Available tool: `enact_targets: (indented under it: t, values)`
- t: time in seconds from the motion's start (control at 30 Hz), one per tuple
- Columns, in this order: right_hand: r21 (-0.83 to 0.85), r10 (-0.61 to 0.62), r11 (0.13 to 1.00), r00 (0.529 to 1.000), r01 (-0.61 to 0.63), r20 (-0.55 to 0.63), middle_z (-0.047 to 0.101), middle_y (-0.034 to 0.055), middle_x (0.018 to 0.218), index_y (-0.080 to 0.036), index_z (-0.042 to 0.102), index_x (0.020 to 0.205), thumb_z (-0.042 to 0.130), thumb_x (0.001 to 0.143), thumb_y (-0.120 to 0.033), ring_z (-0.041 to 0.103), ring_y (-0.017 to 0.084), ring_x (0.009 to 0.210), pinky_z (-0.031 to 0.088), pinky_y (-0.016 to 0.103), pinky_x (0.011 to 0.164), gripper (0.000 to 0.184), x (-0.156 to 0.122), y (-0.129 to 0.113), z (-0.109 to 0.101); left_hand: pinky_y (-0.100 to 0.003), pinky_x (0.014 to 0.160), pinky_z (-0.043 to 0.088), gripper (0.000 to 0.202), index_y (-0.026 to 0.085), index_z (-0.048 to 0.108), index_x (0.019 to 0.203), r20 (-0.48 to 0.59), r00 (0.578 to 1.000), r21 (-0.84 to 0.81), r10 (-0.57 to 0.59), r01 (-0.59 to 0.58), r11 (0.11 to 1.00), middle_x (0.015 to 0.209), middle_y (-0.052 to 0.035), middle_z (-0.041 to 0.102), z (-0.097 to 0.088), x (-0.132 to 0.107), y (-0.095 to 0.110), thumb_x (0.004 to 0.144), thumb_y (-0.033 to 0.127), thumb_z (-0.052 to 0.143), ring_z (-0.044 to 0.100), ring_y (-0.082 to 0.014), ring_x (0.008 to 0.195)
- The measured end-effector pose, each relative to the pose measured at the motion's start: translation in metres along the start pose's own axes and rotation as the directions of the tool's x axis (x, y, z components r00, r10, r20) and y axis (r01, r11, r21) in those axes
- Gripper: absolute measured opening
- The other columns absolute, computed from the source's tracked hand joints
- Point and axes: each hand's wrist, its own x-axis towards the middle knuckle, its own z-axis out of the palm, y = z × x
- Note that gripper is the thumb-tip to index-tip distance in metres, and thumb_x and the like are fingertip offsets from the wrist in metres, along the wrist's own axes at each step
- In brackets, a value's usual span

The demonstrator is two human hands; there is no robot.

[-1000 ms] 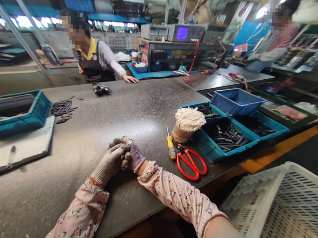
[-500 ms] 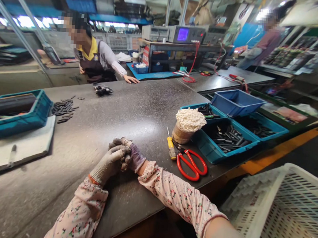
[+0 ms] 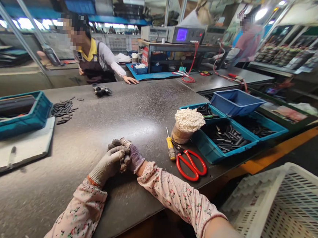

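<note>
While my gloved left hand [image 3: 107, 162] and right hand [image 3: 135, 158] lie pressed together, fingers interlocked on a dark workbench [image 3: 62, 155], I cannot tell whether they hold anything. Just right of them, red-handled scissors [image 3: 191, 166] lie with blades pointing up-left, beside a yellow-handled screwdriver [image 3: 170, 148] aimed away from me; floral sleeves [image 3: 174, 202] cover both forearms, angled inward.

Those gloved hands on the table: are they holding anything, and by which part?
The left hand and right hand rest clasped on the table; nothing clearly shows, but something small inside their fingers cannot be ruled out.
</note>
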Motion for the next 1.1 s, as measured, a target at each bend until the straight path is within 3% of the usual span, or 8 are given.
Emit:
enact_targets:
  t: [0.27,0.73,1.1]
  values:
    - [0.065,-0.006,0.998,0.999,0.009,-0.049,0.063,0.0042,0.071,-0.013,0.053,0.087,0.028,0.101,-0.033,0.060,0.012,0.051,0.046,0.021,0.040,0.034,-0.012,-0.003,0.013,-0.018,0.032,0.036,0.041,0.014,0.064,0.080,0.037,0.999,-0.013,0.030,-0.030,0.999,0.051,-0.0007,0.062,-0.005,0.001,-0.002,0.053,0.037,0.084,0.050,-0.0102,0.034]
    - [0.147,0.026,0.989,1.000,-0.027,0.005,0.062,0.0055,0.072,-0.014,0.050,0.085,0.032,0.098,-0.036,0.062,0.015,0.056,0.050,0.025,0.047,0.031,0.003,0.001,0.006,-0.020,0.036,0.035,0.045,0.015,0.061,0.100,0.041,0.997,0.059,0.067,-0.070,0.996,0.054,0.0021,0.060,-0.002,-0.006,0.000,0.059,0.028,0.071,0.049,-0.0108,0.037]
    - [0.067,0.008,0.998,1.000,-0.008,0.005,0.063,0.0051,0.080,-0.014,0.054,0.092,0.043,0.095,-0.033,0.059,0.013,0.055,0.046,0.022,0.043,0.022,0.003,0.003,0.003,-0.019,0.036,0.039,0.034,0.016,0.062,0.086,0.055,0.997,0.018,0.059,-0.060,0.998,0.054,0.0005,0.061,-0.015,0.001,-0.007,0.060,0.031,0.080,0.053,-0.0107,0.038]
